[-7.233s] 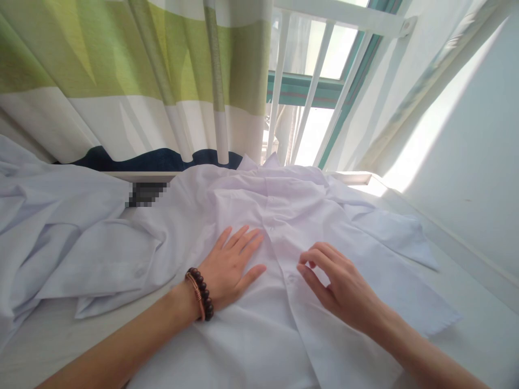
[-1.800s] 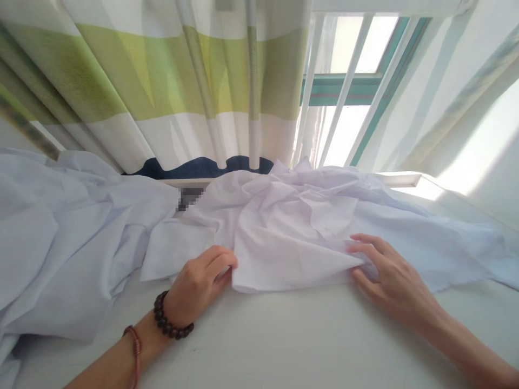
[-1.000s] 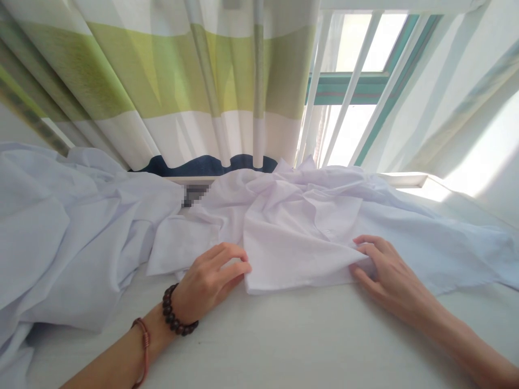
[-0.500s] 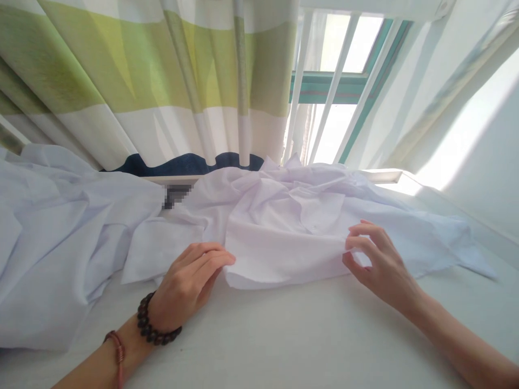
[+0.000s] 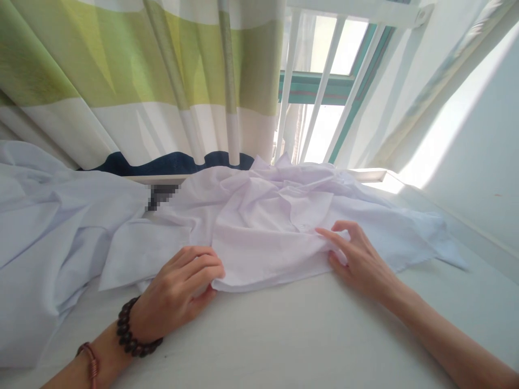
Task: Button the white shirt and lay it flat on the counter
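At the far left, a heap of white cloth (image 5: 36, 232) lies rumpled on the white surface (image 5: 263, 340). A copper-coloured bangle (image 5: 93, 368) and a dark beaded bracelet (image 5: 128, 328) circle the left wrist. Behind hangs a green-and-white curtain (image 5: 133, 59). The left hand (image 5: 172, 289) has its grip pinching the near left corner of a white shirt (image 5: 259, 237), which lies creased between both hands, its lower part folded upward. White bars (image 5: 323, 81) stand beyond it. The right hand (image 5: 360, 260) touches the shirt's fold, index finger extended; whether its grip pinches fabric, I cannot tell.
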Demonstrator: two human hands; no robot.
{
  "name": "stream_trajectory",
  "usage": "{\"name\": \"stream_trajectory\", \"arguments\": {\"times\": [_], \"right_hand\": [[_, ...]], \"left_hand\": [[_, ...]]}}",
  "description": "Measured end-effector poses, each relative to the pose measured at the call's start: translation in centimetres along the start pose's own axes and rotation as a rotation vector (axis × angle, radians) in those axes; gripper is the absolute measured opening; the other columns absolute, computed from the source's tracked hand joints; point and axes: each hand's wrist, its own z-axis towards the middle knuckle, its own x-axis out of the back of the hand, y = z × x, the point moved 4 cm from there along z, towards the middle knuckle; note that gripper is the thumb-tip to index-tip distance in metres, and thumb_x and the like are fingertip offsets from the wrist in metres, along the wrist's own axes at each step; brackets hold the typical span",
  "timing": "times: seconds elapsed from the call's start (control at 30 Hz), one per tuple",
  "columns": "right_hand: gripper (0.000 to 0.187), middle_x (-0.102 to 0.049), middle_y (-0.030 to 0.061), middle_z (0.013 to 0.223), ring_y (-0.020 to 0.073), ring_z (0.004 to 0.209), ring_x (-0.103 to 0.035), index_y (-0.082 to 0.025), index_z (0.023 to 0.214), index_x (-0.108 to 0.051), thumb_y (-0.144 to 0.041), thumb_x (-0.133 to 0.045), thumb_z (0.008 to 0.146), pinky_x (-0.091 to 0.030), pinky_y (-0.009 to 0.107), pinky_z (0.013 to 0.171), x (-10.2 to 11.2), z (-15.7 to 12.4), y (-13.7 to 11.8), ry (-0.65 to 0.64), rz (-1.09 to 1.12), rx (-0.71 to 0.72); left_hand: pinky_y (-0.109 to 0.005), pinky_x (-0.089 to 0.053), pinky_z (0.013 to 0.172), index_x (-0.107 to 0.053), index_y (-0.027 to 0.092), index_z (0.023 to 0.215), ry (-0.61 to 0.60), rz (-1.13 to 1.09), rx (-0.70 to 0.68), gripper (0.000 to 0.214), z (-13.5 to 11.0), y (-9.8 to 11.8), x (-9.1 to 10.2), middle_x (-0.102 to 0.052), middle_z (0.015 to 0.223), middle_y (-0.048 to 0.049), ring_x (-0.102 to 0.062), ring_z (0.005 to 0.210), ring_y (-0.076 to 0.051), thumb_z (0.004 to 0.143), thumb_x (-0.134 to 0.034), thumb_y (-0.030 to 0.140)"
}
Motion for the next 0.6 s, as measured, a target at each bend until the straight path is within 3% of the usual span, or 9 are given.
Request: {"name": "stream_trajectory", "arguments": {"times": [0.1,0.17,0.33,0.47,0.6], "right_hand": [[0.047,-0.047,0.0124,0.11,0.0239,0.09,-0.059,-0.022,0.127,-0.043,-0.008,-0.049,0.083,-0.055,0.037,0.067,0.5,-0.1,0.0,0.12,0.029,0.041],[0.038,-0.048,0.0099,0.107,0.0214,0.086,-0.058,-0.025,0.116,-0.046,-0.006,-0.05,0.082,-0.054,0.034,0.066,1.0,-0.1,-0.2,0.163,0.067,0.103],[0.022,-0.055,0.0069,0.101,0.0204,0.088,-0.059,-0.025,0.095,-0.056,-0.006,-0.052,0.083,-0.052,0.036,0.077,1.9,0.3,-0.8,0.105,0.081,0.239],[0.024,-0.062,0.0068,0.102,0.0205,0.09,-0.062,-0.026,0.103,-0.06,-0.011,-0.054,0.085,-0.053,0.036,0.078,2.4,0.4,-0.3,0.062,0.137,0.253],[0.038,-0.06,0.0093,0.107,0.0212,0.094,-0.064,-0.025,0.12,-0.048,-0.013,-0.057,0.085,-0.055,0.035,0.077,2.7,0.2,-0.1,0.115,0.187,0.234]], "left_hand": [[-0.034,-0.048,0.087,-0.058,0.018,0.098,0.008,0.008,0.012,0.016,-0.2,-0.3,-0.1,-0.066,0.092,-0.0047,-0.058,0.097,-0.02,0.086,-0.054,0.008],[-0.035,-0.048,0.087,-0.057,0.018,0.098,0.008,0.013,0.019,0.017,-0.4,-0.4,-0.1,-0.065,0.093,-0.0046,-0.057,0.098,-0.021,0.085,-0.055,0.008],[-0.037,-0.048,0.084,-0.056,0.019,0.094,0.077,0.021,0.034,0.016,-0.5,-0.5,0.0,-0.065,0.088,-0.0034,-0.059,0.096,-0.022,0.083,-0.053,0.009],[-0.038,-0.048,0.084,-0.053,0.02,0.09,0.092,0.043,0.062,0.016,-0.6,-0.6,0.2,-0.064,0.085,-0.0031,-0.058,0.095,-0.023,0.081,-0.051,0.007],[-0.039,-0.049,0.082,-0.052,0.02,0.09,0.086,0.035,0.072,0.017,-0.4,-0.6,0.2,-0.063,0.084,-0.0033,-0.058,0.094,-0.023,0.08,-0.051,0.007]]}}
